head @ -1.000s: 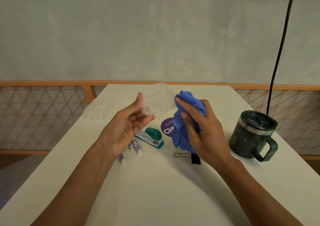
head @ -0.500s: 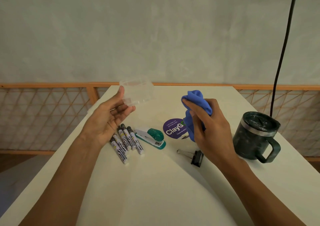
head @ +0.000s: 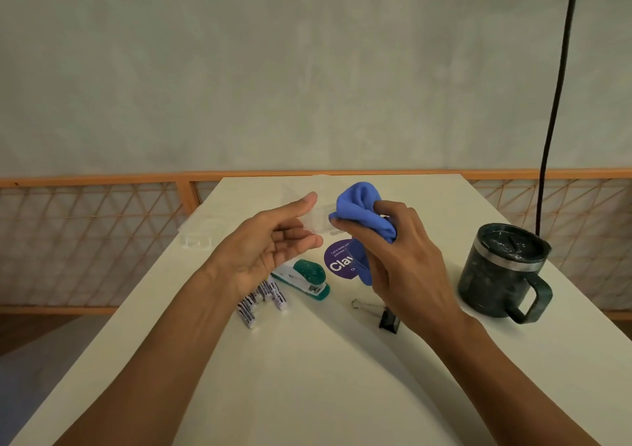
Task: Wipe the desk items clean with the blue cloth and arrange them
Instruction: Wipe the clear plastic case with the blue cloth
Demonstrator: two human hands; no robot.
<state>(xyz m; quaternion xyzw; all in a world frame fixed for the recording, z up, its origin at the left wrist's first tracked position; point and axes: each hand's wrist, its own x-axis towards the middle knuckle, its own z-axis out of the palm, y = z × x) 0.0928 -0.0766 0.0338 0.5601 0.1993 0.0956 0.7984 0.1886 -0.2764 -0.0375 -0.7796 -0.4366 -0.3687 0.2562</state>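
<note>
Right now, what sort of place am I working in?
Likely an office or home desk: a stapler, markers and a binder clip lie on the white tabletop beside a lidded mug, with a wooden lattice railing behind it.

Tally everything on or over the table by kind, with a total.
Clear case pieces: 2
Cloth: 1
Stapler: 1
Binder clip: 1
Mug: 1
Sticker: 1
Markers: at least 3, left hand hides part
Total: at least 10
</note>
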